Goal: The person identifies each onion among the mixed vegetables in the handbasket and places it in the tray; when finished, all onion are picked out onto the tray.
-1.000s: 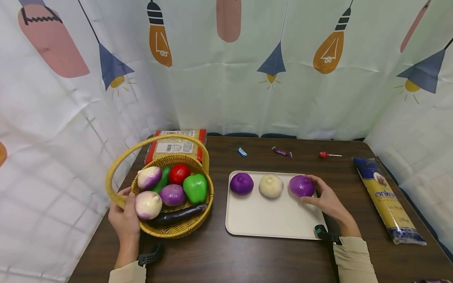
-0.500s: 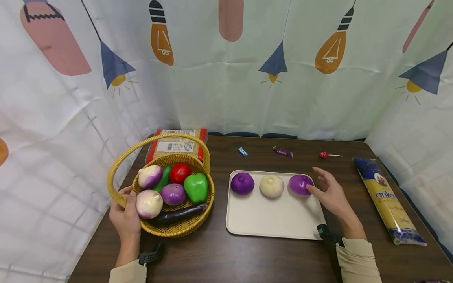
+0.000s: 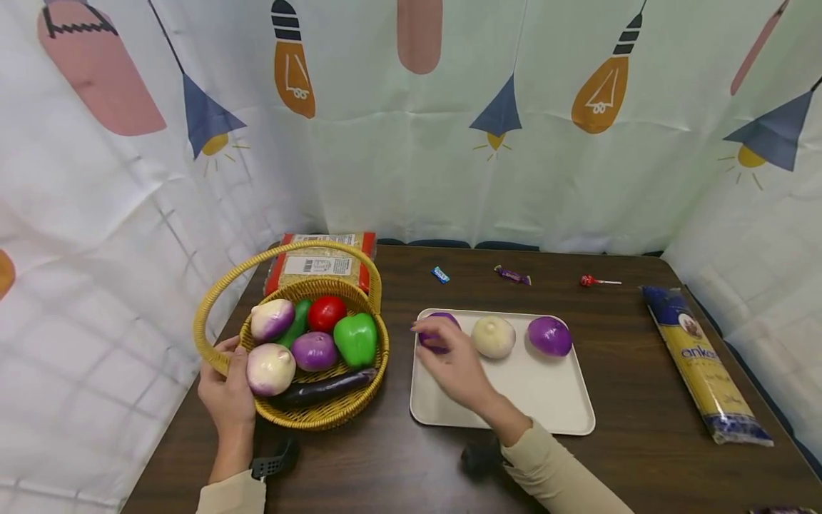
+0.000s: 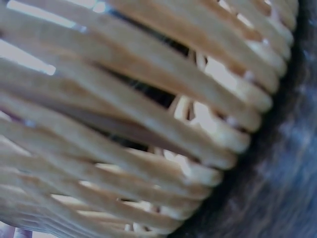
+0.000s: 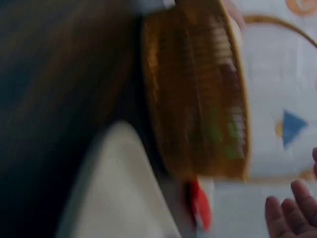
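Observation:
My left hand (image 3: 226, 400) grips the left rim of a yellow wicker basket (image 3: 347, 417), near the foot of its handle. Inside lie two white-and-purple turnips (image 3: 270, 371), a purple onion (image 3: 314, 351), an eggplant (image 3: 327, 389), a green bell pepper (image 3: 355, 341), a red tomato (image 3: 327, 314) and a green vegetable (image 3: 297, 325). The weave fills the left wrist view. My right hand (image 3: 452, 364) hovers over the left side of a white tray (image 3: 501, 407), fingers loosely bent and holding nothing, partly hiding a purple onion (image 3: 443, 316). Beside that onion sit a pale round vegetable (image 3: 493, 338) and another purple onion (image 3: 549, 336).
Behind the basket lies a red-edged bag of grain (image 3: 319, 265). Along the back are a blue-wrapped candy (image 3: 440, 275), a purple-wrapped candy (image 3: 512, 275) and a red lollipop (image 3: 587, 280). A yellow-and-blue pasta packet (image 3: 700, 357) lies at the right. Patterned curtains enclose the table.
My right hand has let go of the right-hand purple onion and swept left across the tray to the left-hand one. My left hand and the basket stay in place.

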The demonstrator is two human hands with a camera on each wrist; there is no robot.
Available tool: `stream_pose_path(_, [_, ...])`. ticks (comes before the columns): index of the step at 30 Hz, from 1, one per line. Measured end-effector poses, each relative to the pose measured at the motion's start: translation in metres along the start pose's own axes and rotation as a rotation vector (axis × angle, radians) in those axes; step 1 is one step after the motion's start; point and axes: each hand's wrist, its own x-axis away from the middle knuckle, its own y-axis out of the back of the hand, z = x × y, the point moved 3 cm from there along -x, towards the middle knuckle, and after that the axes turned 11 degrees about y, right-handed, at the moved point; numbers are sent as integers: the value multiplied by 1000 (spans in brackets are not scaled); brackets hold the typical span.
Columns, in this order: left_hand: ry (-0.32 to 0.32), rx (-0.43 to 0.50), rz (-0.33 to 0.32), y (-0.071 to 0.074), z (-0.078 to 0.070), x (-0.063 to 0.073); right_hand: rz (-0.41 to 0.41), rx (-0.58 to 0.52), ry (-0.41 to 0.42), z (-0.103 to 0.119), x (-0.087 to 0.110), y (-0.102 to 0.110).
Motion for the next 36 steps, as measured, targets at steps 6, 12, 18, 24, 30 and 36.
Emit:
stream_pose_path(6, [15, -18, 1, 1, 1, 2, 228, -87, 78, 4, -6, -85])
stream_pose_path(12, [9, 1, 19, 0, 1, 3, 421, -144, -119, 13, -17, -132])
stream_pose_path(18, [-32, -15, 12, -1, -4, 2, 576, -55, -125, 13, -29, -162])
stream_pose_path(24, [-57, -30, 17, -7, -22, 12, 652, 77, -33, 11, -34, -172])
stream_pose_path(30, [-96, -8, 10, -8, -36, 20, 690, 189, -43, 10, -39, -180])
stream_pose_path(36, [-66, -21, 12, -6, -30, 17, 649, 253, -80, 8, -42, -190])
